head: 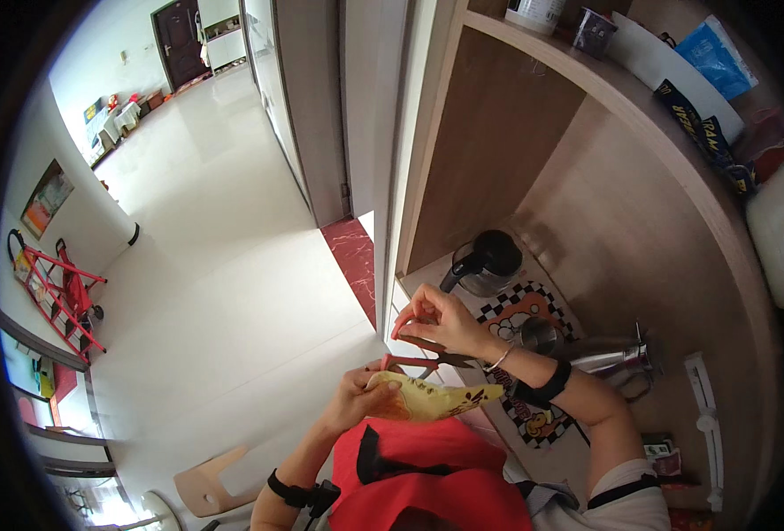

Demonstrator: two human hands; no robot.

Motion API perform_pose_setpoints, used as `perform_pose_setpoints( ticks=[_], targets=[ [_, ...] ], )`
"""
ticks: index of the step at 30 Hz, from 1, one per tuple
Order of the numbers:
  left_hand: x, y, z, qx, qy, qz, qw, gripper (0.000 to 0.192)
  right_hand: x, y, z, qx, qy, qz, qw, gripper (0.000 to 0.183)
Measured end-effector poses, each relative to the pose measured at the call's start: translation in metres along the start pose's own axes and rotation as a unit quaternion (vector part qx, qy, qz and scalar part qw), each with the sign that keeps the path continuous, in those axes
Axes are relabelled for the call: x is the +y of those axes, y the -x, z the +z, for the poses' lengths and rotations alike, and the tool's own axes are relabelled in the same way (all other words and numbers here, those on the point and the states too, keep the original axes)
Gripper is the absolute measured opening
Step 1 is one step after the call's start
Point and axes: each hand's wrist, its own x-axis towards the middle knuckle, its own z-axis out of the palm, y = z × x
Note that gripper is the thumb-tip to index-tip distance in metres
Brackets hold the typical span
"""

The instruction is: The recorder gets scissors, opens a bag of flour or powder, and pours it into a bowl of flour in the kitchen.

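Note:
My right hand [446,323] grips one red handle of a pair of scissors [442,358]. The handles are spread apart and the dark blades point to the right, just above a yellow printed packet [435,402]. Between its thumb and fingers my left hand [360,398] pinches the left end of that packet. The other scissor handle lies against the fingers of my left hand; whether they grip it cannot be told. The packet hangs in front of a red apron [425,458], its narrow end towards the right.
To the right, a shelf unit bears a glass kettle with a black lid [495,262], a checkered mat [531,302], a clear glass [539,335] and a metal pitcher [614,358]. Packets and bottles fill the upper shelf [604,79]. A wooden chair [209,481] stands at lower left.

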Motion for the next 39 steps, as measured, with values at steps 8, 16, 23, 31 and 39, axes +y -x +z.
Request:
perform_pose_setpoints(
  ticks=[8, 16, 23, 31, 39],
  targets=[
    [0.005, -0.009, 0.003, 0.029, -0.017, 0.078, 0.996, 0.013, 0.004, 0.014, 0.004, -0.067, 0.070, -0.085, 0.992, 0.024],
    [0.019, -0.005, 0.005, -0.037, -0.058, 0.100, 0.993, 0.014, -0.009, 0.020, 0.006, -0.030, 0.358, -0.148, 0.922, 0.036],
    [0.016, 0.012, -0.003, 0.056, -0.010, 0.102, 0.993, 0.014, -0.047, -0.038, -0.108, 0.307, 0.414, -0.104, 0.850, 0.035],
    [0.000, 0.028, -0.013, 0.148, -0.043, 0.032, 0.987, 0.014, -0.121, -0.115, -0.205, 0.396, 0.319, -0.071, 0.858, 0.054],
    [-0.005, 0.051, -0.017, 0.195, 0.027, -0.014, 0.980, 0.014, -0.088, -0.129, -0.219, 0.423, 0.365, -0.044, 0.828, 0.056]
  ],
)
